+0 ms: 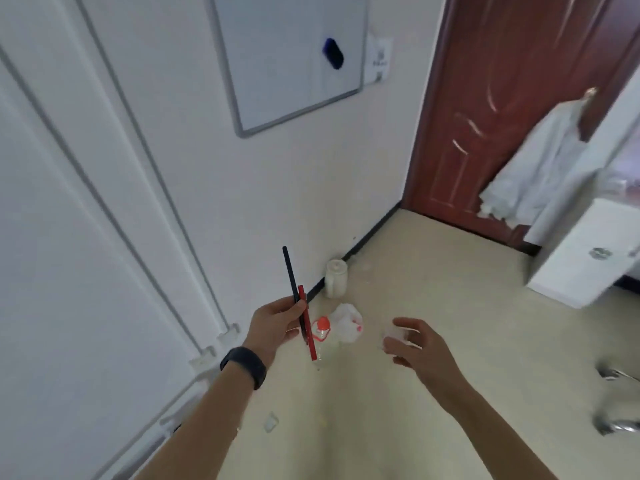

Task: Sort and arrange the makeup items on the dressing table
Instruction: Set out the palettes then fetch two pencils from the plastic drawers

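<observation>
My left hand [275, 322] pinches two thin makeup pencils between thumb and fingers, a black pencil [290, 271] pointing up and a red pencil [308, 323] slanting down. A dark band sits on that wrist. My right hand [417, 344] is held out beside it, fingers curled round a small white crumpled piece [394, 332]. Both hands hang over the floor. The white dressing table [585, 251] shows only as a corner at the right edge; its top is blurred.
On the beige floor lie a clear bottle with a red cap [322, 336], a white plastic bag [346, 322] and a white jug [336, 278] by the wall. A brown door [502, 98] with a hanging white garment [540, 171] stands at the back right. Chrome chair legs [616, 400] at right.
</observation>
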A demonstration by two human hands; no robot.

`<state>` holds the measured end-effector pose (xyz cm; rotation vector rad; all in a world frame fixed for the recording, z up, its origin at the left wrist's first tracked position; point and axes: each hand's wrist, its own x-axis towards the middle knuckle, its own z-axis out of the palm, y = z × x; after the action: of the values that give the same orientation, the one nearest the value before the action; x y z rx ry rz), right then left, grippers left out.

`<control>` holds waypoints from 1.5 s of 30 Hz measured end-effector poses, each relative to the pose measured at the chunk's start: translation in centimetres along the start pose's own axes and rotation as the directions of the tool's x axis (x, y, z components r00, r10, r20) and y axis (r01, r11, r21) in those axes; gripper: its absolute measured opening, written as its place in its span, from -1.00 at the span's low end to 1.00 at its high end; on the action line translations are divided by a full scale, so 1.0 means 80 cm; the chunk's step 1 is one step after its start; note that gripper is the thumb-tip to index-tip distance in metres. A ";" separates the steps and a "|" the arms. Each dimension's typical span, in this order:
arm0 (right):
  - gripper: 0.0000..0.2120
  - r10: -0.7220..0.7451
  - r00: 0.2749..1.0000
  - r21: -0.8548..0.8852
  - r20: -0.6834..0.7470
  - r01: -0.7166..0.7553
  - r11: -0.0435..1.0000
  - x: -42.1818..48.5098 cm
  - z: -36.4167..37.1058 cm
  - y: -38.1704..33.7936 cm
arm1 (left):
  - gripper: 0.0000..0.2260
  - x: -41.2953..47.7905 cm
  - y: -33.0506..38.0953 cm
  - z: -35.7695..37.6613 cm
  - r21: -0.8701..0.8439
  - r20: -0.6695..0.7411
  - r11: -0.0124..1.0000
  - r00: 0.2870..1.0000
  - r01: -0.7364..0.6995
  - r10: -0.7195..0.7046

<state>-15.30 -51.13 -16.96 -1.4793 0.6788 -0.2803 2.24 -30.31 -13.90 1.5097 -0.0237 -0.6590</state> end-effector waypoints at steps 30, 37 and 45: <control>-0.89 0.046 0.667 0.230 -0.744 0.190 0.955 0.364 -0.663 -0.097 | -0.81 0.438 0.110 0.891 0.260 0.666 0.962 0.737 -0.087 -0.114; -0.75 0.010 0.600 0.133 -0.800 0.162 0.978 0.490 -0.810 -0.112 | -0.84 0.549 0.121 1.066 0.270 0.688 0.959 0.714 -0.086 -0.130; -0.60 0.110 0.563 0.236 -0.819 0.156 0.959 0.623 -0.980 -0.116 | -0.87 0.658 0.133 1.294 0.305 0.717 0.951 0.671 -0.056 -0.191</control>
<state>-18.96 -144.44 -16.29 -1.0063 1.3155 -1.1130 7.52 -146.82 -14.19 1.4338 -0.7359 -1.3575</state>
